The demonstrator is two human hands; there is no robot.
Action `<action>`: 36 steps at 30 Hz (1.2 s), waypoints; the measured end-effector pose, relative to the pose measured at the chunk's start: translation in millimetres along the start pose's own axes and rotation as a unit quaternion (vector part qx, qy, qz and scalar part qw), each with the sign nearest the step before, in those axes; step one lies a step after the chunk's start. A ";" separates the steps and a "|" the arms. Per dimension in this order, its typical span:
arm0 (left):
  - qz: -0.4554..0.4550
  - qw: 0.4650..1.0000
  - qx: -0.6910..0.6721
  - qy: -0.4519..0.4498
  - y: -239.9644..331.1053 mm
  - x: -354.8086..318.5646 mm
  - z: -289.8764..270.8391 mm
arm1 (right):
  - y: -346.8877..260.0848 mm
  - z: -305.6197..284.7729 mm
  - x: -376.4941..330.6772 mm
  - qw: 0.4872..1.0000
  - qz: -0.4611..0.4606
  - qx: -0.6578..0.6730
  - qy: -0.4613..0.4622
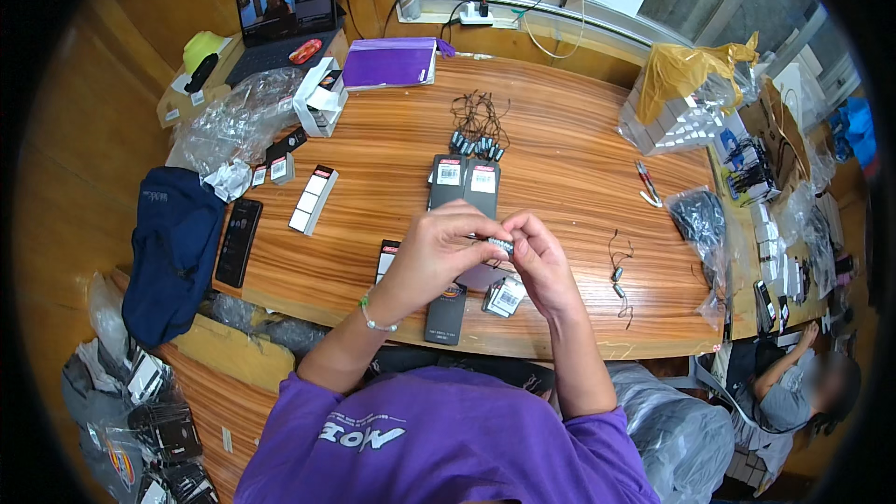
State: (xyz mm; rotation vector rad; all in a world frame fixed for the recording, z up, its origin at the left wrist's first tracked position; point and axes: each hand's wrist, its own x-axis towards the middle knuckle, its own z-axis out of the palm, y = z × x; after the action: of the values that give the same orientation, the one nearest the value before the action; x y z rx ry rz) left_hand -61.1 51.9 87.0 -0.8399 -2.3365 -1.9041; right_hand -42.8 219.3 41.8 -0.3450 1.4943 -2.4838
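On wooden desk [569, 168] by window: dark flat boxes [464, 182] mid-desk, black phone [238, 243] at left edge. Above near edge, left hand [434, 257] and right hand [541, 266] both pinch small silvery-grey part [501, 245] between fingertips, lifted off desk; detail too small to tell

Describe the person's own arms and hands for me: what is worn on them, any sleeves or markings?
Both forearms are bare, coming up from the lower edge. The left hand has a thin pale green beaded bracelet at the wrist. The right hand wears nothing visible, no watch or ring that I can make out. The short sleeves of a purple T-shirt with white lettering end at the upper arms. No gloves.
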 end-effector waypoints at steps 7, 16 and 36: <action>0.042 0.993 0.097 0.059 -27.3 15.3 -5.9 | 7.8 -2.2 17.0 0.993 0.067 0.101 0.016; -0.164 0.953 -0.252 0.021 -53.5 -13.8 29.8 | 23.2 -10.0 27.3 0.977 -0.094 0.165 0.099; -0.120 0.949 -0.292 0.022 -53.9 -0.2 30.3 | 25.8 -2.5 51.1 0.972 -0.110 0.121 0.168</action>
State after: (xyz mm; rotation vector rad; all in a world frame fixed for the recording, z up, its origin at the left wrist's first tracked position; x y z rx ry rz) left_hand -73.4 73.2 30.3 -0.5253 -1.9298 -2.7489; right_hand -90.3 193.9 22.2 -0.0474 1.2985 -2.9830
